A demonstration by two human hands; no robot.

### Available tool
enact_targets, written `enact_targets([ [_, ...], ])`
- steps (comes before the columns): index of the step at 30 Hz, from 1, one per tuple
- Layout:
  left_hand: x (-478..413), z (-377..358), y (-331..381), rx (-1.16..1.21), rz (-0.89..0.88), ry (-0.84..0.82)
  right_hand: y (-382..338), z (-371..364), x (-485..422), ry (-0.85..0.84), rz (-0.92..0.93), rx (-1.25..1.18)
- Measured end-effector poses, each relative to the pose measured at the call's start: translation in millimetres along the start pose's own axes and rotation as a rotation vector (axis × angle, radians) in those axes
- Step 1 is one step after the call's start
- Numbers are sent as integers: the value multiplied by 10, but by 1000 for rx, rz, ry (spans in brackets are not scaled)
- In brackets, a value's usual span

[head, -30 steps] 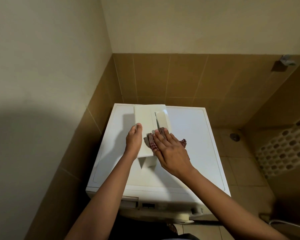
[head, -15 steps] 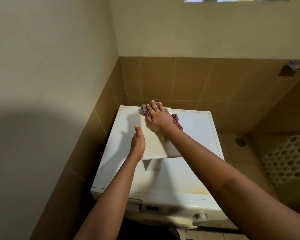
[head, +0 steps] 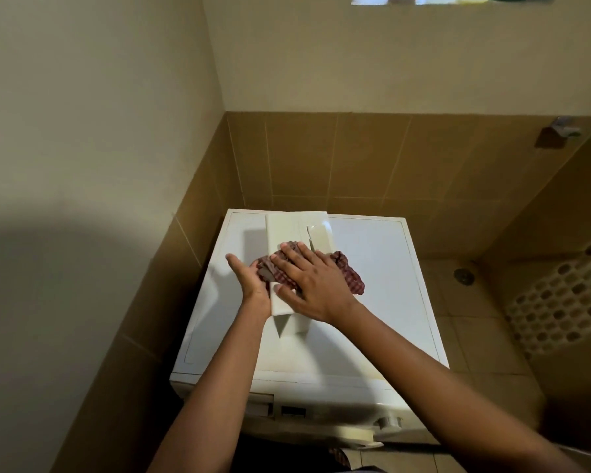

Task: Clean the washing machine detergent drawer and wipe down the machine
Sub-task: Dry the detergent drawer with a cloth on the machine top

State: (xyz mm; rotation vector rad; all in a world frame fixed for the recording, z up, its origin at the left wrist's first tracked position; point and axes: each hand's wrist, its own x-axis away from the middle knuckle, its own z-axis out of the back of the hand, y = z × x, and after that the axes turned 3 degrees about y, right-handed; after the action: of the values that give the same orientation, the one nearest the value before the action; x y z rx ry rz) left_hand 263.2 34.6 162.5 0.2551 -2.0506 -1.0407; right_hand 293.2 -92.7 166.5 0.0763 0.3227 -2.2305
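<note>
The white detergent drawer (head: 287, 230) lies lengthwise on top of the white washing machine (head: 382, 274), its near end raised off the lid. A red checked cloth (head: 350, 274) is spread over the drawer's middle. My right hand (head: 307, 281) lies flat on the cloth with straight fingers, pressing it onto the drawer. My left hand (head: 249, 278) steadies the drawer's left side, fingers straight against its edge.
The machine stands in a corner, with a cream wall on the left and brown tiles (head: 355, 158) behind. A wall tap (head: 565, 129) is at upper right. Tiled floor with a drain (head: 464, 275) lies to the right, beside a perforated basket (head: 560, 302).
My right hand has drawn the cloth back from the drawer's far end to its middle. My left hand stays at the drawer's left side.
</note>
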Motion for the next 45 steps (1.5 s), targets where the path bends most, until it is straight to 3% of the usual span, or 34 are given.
enact_targets([
  [5,-141,32,139,-252,56,-126,53,58,43,-30,107,16],
  [8,-208,28,197,-443,54,-96,143,30,100,-17,259,65],
  [11,-255,-7,187,-480,60,-77,190,-41,174,74,334,61],
  [15,-210,-62,149,-661,-115,-18,198,-77,245,171,399,-5],
  [19,-178,-118,74,-830,-335,86,288,-50,321,162,478,-79],
  [22,-175,-122,14,-841,-408,136,398,-24,448,183,477,-127],
  [26,-191,-76,-28,-817,-467,122,540,-46,685,334,355,-273],
  [31,-189,-64,-63,-833,-528,168,557,-104,908,407,40,-336],
  [35,-153,-59,-62,-946,-597,225,202,-98,825,222,-198,-108],
  [38,-131,-55,-58,-1017,-634,236,74,-49,682,50,-308,-133],
  [45,-90,-87,-26,-1036,-635,256,306,3,-73,-6,-434,-256],
])
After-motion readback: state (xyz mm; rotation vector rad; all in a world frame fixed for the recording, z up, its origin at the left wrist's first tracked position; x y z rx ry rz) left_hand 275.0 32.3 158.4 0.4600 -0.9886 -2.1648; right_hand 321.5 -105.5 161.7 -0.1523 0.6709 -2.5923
